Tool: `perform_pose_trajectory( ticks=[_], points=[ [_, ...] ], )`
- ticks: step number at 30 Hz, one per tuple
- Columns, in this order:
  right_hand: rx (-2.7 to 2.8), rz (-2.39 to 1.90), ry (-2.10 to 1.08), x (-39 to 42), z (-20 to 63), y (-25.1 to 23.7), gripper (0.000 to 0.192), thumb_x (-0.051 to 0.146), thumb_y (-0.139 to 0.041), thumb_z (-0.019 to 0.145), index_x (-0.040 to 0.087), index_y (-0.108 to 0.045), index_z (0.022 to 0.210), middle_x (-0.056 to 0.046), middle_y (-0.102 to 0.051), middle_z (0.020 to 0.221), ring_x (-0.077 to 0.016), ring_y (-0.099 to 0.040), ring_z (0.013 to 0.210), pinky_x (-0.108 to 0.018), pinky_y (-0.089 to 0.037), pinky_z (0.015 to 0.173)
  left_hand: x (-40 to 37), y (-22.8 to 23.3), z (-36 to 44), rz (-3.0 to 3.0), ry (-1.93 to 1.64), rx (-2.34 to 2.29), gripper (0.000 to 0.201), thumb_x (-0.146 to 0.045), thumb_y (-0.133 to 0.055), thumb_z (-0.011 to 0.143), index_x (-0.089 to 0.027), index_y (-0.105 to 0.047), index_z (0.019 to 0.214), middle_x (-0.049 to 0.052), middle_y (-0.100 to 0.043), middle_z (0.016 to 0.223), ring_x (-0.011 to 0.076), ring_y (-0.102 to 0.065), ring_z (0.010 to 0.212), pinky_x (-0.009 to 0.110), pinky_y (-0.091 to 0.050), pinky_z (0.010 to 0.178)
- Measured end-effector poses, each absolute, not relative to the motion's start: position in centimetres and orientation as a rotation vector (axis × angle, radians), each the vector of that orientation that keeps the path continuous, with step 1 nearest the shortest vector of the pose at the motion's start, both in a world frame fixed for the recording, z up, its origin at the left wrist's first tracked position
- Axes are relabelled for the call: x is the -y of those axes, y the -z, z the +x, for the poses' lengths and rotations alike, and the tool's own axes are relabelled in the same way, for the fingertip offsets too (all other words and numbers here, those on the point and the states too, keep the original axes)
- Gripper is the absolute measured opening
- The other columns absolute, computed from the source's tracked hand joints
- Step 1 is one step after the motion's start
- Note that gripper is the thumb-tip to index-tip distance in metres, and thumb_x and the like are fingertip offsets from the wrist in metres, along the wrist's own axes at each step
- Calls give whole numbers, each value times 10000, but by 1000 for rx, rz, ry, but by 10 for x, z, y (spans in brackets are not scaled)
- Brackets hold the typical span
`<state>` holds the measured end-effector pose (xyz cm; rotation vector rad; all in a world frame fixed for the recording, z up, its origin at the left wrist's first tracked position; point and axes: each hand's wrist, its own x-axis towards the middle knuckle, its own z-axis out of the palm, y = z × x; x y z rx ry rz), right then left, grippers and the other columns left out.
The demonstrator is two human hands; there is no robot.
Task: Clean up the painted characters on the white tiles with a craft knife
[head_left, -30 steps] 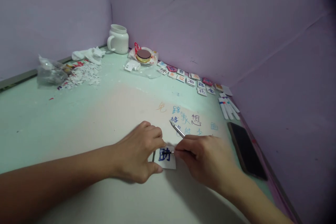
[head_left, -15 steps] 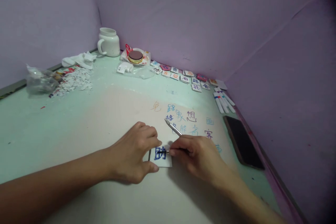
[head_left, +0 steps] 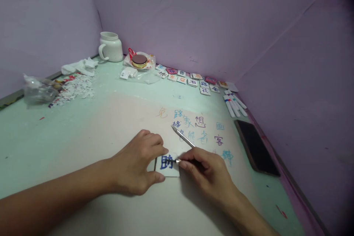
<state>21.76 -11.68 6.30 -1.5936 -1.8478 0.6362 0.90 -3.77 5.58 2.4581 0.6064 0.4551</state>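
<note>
A white square card (head_left: 171, 172) with a thick dark blue Chinese character lies flat before me. My left hand (head_left: 141, 164) pinches it at its left side, index fingertip at the top and thumb at the bottom. At the card's right edge my right hand (head_left: 208, 171) grips a slim silver pen-shaped tool (head_left: 184, 136), whose pointed end sticks out up and left. A thin black tip with a silver collar (head_left: 177, 161) also comes out of these fingers, over the character. Whether it belongs to the same tool I cannot tell.
Coloured characters mark the pale tabletop (head_left: 127, 114). A phone (head_left: 257, 147) and white markers (head_left: 233, 105) lie right. Lettered cards (head_left: 192, 82) line the back wall, near a round tin (head_left: 139, 61) and white mug (head_left: 111, 47). Paper scraps (head_left: 74, 90) and a plastic bag (head_left: 40, 90) lie left.
The view has shifted slightly. Both hands keep their hold, and the black tip stays over the character. My right hand sits a little differently, uncovering more of a blue character beside it.
</note>
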Motion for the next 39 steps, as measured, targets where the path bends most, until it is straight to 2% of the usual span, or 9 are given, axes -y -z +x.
perform_pose_trajectory(
  ticks=[6, 11, 16, 23, 30, 33, 39],
  points=[
    [2000, -1503, -198, 122, 222, -70, 162, 170, -524, 843, 174, -685, 827, -28, -687, 717, -139, -628, 624, -237, -452, 547, 38, -58, 8, 2478, -458, -594, 333, -220, -650, 693, -169, -571, 1012, 81, -546, 967, 246, -501, 899, 428, -374, 841],
    [2161, -1429, 146, 124, 216, -72, 183, 142, -537, 852, 213, -704, 828, 1, -722, 765, -132, -651, 622, -232, -442, 546, 38, -57, 9, 2484, -454, -606, 329, -217, -670, 676, -171, -570, 986, 67, -550, 946, 236, -512, 877, 424, -372, 839],
    [2150, -1411, 296, 125, 206, -71, 215, 140, -511, 874, 224, -687, 782, 30, -723, 730, -128, -627, 580, -252, -378, 525, 38, -55, 9, 2480, -459, -609, 331, -227, -696, 662, -163, -583, 966, 69, -549, 947, 236, -515, 880, 419, -368, 835],
    [2212, -1408, 380, 124, 202, -72, 275, 101, -445, 873, 226, -668, 773, 26, -705, 703, -137, -575, 568, -297, -311, 543, 39, -55, 9, 2481, -456, -615, 324, -242, -716, 667, -164, -594, 957, 57, -541, 926, 232, -518, 881, 418, -359, 853],
    [2371, -1400, 375, 114, 201, -84, 331, 69, -413, 827, 235, -663, 684, 23, -630, 575, -148, -485, 480, -317, -255, 497, 38, -54, 10, 2482, -462, -626, 332, -238, -728, 648, -165, -603, 948, 47, -527, 910, 221, -517, 858, 403, -364, 835],
    [2407, -1432, 236, 108, 204, -89, 315, 110, -438, 840, 228, -662, 653, 23, -621, 563, -134, -524, 490, -302, -250, 483, 38, -55, 10, 2483, -466, -621, 338, -238, -732, 637, -161, -607, 942, 48, -527, 910, 221, -515, 847, 400, -366, 827],
    [2405, -1434, -119, 99, 213, -90, 219, 168, -517, 844, 221, -693, 726, 24, -666, 638, -123, -616, 575, -246, -333, 506, 38, -56, 10, 2468, -455, -607, 325, -228, -731, 634, -155, -620, 931, 57, -526, 911, 224, -515, 842, 396, -364, 830]
  ],
)
